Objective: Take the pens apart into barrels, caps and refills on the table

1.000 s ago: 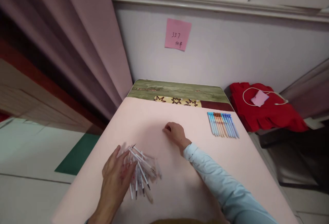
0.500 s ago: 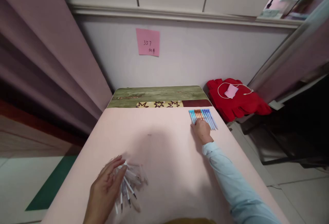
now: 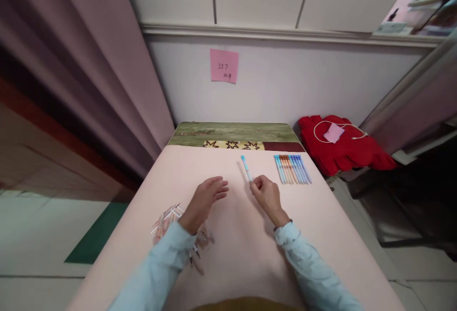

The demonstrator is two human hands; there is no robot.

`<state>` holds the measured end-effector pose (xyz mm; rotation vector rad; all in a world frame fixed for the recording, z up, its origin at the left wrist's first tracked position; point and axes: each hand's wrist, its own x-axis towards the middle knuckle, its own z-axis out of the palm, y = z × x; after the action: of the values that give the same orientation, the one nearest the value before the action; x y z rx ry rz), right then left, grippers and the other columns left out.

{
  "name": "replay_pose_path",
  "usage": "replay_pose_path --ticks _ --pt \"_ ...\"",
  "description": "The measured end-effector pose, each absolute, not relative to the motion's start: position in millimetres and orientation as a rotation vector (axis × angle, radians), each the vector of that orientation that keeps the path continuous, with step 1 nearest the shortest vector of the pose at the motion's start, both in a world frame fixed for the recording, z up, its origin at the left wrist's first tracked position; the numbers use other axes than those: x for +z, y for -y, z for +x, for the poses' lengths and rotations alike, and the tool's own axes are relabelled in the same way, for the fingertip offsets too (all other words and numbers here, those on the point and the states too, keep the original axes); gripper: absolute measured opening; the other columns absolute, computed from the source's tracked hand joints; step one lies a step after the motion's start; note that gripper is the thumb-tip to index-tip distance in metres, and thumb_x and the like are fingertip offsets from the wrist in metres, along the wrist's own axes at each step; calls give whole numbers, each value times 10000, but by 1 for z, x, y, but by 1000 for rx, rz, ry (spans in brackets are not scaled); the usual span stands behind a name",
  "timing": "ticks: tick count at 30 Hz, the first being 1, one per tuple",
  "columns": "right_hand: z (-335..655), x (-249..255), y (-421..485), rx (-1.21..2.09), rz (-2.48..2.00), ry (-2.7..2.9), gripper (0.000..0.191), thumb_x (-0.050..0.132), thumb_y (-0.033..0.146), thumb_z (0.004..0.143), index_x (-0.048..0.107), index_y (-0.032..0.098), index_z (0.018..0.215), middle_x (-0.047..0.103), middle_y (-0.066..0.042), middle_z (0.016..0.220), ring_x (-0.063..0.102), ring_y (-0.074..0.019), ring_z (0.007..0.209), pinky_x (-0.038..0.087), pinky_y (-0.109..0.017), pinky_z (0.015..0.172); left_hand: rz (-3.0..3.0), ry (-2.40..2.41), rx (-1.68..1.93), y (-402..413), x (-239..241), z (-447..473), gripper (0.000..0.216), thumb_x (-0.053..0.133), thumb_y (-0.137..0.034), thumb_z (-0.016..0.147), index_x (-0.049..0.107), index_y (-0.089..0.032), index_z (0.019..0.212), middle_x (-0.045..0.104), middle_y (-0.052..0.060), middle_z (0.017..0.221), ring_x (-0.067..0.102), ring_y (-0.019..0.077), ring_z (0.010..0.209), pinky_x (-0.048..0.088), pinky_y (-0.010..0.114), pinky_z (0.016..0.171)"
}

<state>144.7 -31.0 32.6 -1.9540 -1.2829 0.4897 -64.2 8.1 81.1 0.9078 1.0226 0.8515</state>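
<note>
My right hand point(image 3: 267, 197) pinches the lower end of a light blue pen point(image 3: 246, 167), whose bright blue top points up and away from me. To its left, my left hand point(image 3: 207, 197) hovers over the table with fingers stretched out and nothing in them. Under and beside my left forearm lies a loose pile of thin white pen refills point(image 3: 167, 218) with dark tips, partly hidden by the sleeve. A neat row of blue and brown-topped pens point(image 3: 293, 169) lies side by side at the far right of the table.
The pale pink tabletop point(image 3: 228, 249) ends at a green patterned strip point(image 3: 232, 130) by the wall. A red cloth point(image 3: 342, 151) with a white cable point(image 3: 321, 140) is beyond the right edge. A pink note point(image 3: 224, 66) is stuck on the wall.
My right hand has come left from the row and now holds a light blue pen. My left hand has moved from the pile toward the middle. The view has shifted slightly.
</note>
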Motion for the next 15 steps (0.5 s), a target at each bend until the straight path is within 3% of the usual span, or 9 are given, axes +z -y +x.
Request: replay_pose_path --ticks 5,9,15 --pt "88 18 32 1166 -1355 1022 316 661 503 791 569 201 780 647 -18 671 609 -160 593 478 -273 582 676 -876 920 -33 57 -41 311 775 -349 755 683 -112 936 734 159 971 699 213 895 534 332 809" --pt "72 14 26 1521 -1133 935 397 696 553 759 597 185 871 620 4 693 547 -122 567 442 -251 562 644 -954 966 -41 48 -52 266 765 -286 766 692 -96 937 734 143 905 696 195 829 540 312 762" --pt "67 5 18 1840 -915 778 402 628 553 826 636 153 865 545 25 627 454 -83 485 345 -216 482 682 -955 850 -39 43 -68 353 690 -395 837 698 -110 1044 730 167 1005 685 192 797 495 250 578"
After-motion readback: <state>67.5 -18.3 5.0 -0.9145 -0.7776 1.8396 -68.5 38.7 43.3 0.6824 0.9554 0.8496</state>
